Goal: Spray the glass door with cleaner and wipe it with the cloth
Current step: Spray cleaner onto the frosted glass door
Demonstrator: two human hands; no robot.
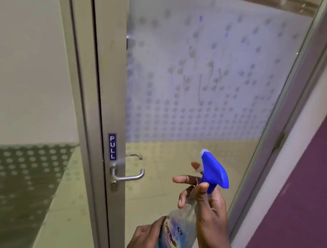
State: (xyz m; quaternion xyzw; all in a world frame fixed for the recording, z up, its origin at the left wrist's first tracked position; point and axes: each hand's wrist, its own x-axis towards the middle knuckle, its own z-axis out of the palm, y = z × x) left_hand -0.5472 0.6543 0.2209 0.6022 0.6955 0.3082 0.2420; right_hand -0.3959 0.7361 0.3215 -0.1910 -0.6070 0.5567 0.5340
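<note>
Frosted, dot-patterned glass of the door [205, 77] is streaked with runs of cleaner well above the fingertips, so spraying is judged partly done; wiping is not yet begun, and no cloth is seen. The spray bottle [177, 235] is held upright just before the pane: its neck is wrapped by the right hand [207, 209] with the forefinger stretched toward the trigger, its base gripped by the left hand [144, 243]. A lever handle [129, 176] and PULL sign [112, 146] are left of the fingers.
</note>
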